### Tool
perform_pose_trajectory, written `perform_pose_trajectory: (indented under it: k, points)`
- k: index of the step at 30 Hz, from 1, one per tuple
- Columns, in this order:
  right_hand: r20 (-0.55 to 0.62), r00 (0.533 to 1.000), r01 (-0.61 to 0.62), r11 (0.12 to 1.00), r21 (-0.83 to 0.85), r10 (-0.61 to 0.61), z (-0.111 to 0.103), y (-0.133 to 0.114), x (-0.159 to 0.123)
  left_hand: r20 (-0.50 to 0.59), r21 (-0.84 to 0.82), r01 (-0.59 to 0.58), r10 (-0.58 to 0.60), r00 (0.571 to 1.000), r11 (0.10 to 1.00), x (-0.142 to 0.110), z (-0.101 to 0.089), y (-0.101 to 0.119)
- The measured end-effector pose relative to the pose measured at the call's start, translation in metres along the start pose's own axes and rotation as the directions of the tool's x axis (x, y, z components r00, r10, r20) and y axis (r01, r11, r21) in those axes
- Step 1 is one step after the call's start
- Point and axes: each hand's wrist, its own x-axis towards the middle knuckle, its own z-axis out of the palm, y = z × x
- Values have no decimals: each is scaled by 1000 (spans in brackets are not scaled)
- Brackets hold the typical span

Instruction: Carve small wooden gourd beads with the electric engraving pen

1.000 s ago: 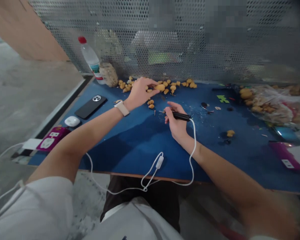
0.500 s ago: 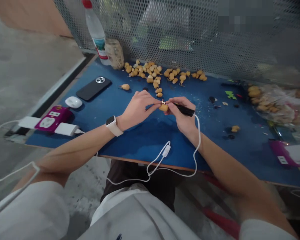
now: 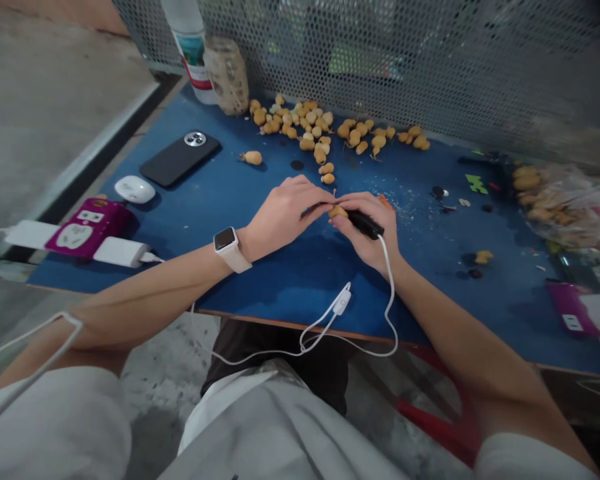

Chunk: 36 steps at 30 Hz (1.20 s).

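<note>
**Hands together at centre, right clamped on pen tool**

A white cable (image 3: 347, 298) runs from your right hand (image 3: 366, 235), which clamps a black corded pen tool (image 3: 364, 225). A tan gourd-shaped nut (image 3: 338, 212) sits at the tool's tip, against your right fingers. Your left hand (image 3: 285, 217) meets them; its grip on the nut: cannot tell. Beyond, on the blue table (image 3: 260, 280), a heap of tan nuts (image 3: 300, 127) lies upper centre, a black phone (image 3: 180, 158) upper left.

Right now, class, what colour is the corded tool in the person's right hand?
The corded tool is black, its cable white; the head view shows it best.
</note>
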Motion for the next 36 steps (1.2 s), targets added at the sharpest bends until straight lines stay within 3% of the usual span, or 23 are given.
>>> perform_pose_trajectory:
  k: [4,7,16,21,28,36]
  points:
    - [3,995,103,988,-117,-104,-7,4,4,113,103,-62,50,992,993,2,1,-2]
    - [36,995,102,985,-141,-98,-8,4,3,168,131,-90,67,983,987,3,1,1]
    - [48,990,137,987,-85,-133,-11,2,4,126,-262,-21,56,990,965,3,-8,3]
    - [5,978,209,975,-79,-210,-14,-1,4,108,-361,-6,48,993,932,1,-10,9]
    - [-12,981,188,967,-169,-193,-15,-5,-1,108,-184,10,11,994,983,-3,-5,8]
    - [-51,980,175,951,-257,-194,-17,-10,-1,84,-39,-110,113,990,993,-3,-1,-5]
